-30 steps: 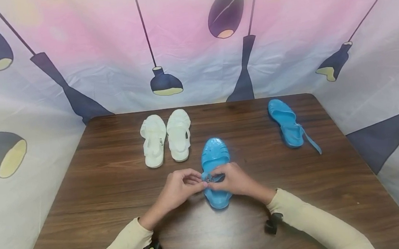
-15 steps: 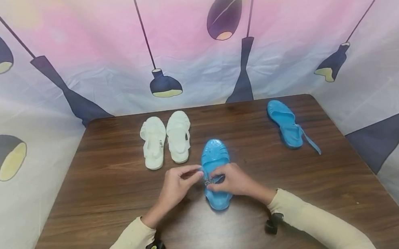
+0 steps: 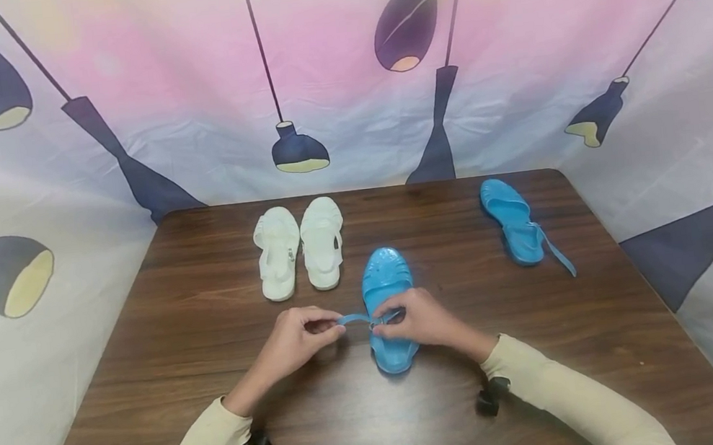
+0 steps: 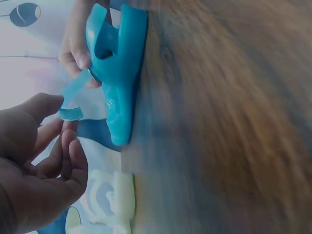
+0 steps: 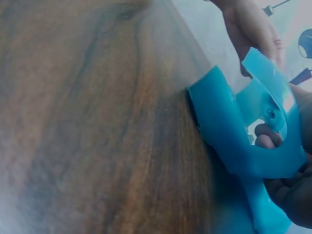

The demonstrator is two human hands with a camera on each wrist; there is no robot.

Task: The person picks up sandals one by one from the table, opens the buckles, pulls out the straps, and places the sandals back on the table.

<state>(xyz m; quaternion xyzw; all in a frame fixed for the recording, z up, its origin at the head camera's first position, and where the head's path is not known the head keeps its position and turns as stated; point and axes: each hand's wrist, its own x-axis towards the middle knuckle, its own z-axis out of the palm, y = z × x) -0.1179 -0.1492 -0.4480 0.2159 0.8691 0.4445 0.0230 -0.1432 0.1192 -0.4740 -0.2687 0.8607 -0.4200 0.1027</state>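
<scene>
A blue jelly sandal (image 3: 387,277) lies toe-away in the middle of the table, in front of me. My left hand (image 3: 300,339) pinches the free end of its ankle strap (image 4: 75,87) between thumb and fingers, drawn out to the left of the sandal. At the sandal's left side my right hand (image 3: 415,318) pinches the strap by the metal buckle (image 3: 374,325); its fingertips show through the strap opening in the right wrist view. The heel part (image 5: 212,100) of the sandal rests on the tabletop.
A pair of white sandals, the left one (image 3: 278,260) and the right one (image 3: 322,248), stands at the back left of the dark wooden table (image 3: 205,267). Another blue sandal (image 3: 513,224) lies at the back right with its strap hanging loose. A printed cloth (image 3: 341,72) surrounds the table.
My left hand moved from the buckle to the left, now with the strap end stretched out from it. My right hand has stayed at the buckle.
</scene>
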